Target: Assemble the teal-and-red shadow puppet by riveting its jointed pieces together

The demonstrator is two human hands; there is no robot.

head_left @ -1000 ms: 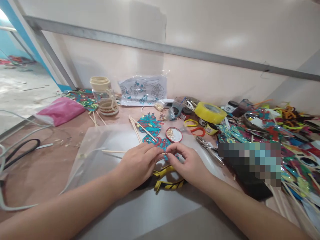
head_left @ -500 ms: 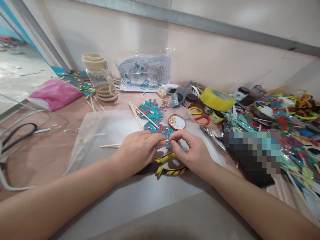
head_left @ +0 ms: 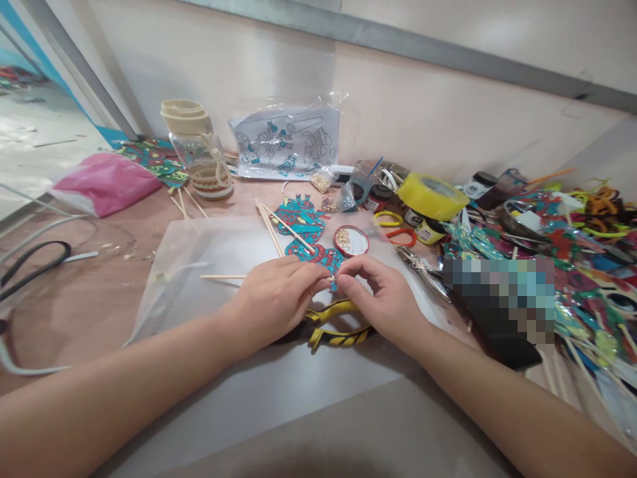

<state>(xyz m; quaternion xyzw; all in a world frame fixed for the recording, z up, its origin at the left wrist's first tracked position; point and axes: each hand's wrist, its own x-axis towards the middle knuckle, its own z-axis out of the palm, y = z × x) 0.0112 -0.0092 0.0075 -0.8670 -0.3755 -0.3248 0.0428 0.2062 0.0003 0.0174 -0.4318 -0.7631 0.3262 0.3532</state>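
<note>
My left hand point(head_left: 279, 292) is closed around a thin wooden stick point(head_left: 221, 277); one end sticks out to the left and the other shows at my fingertips. My right hand point(head_left: 381, 292) pinches at that tip, and what lies between its fingers is too small to make out. Under my wrists lies a pair of pliers with yellow and black handles point(head_left: 343, 340). Just beyond my hands are turquoise and red painted cut-out pieces point(head_left: 298, 219), with loose wooden sticks point(head_left: 271, 229) across them. A round red-rimmed lid point(head_left: 359, 243) holds small golden bits.
A translucent sheet point(head_left: 164, 265) covers the work area. Behind stand a bottle point(head_left: 199, 159) and a bagged line drawing point(head_left: 288, 146). To the right are a yellow tape roll point(head_left: 432, 196), a metal hand punch or pliers point(head_left: 423, 272), a dark phone-like object point(head_left: 497, 338) and heaped painted pieces point(head_left: 562, 232).
My fingertips have shifted slightly at the stick's tip, the right fingers a little more curled. The whole view has moved slightly; the objects on the table stay in place.
</note>
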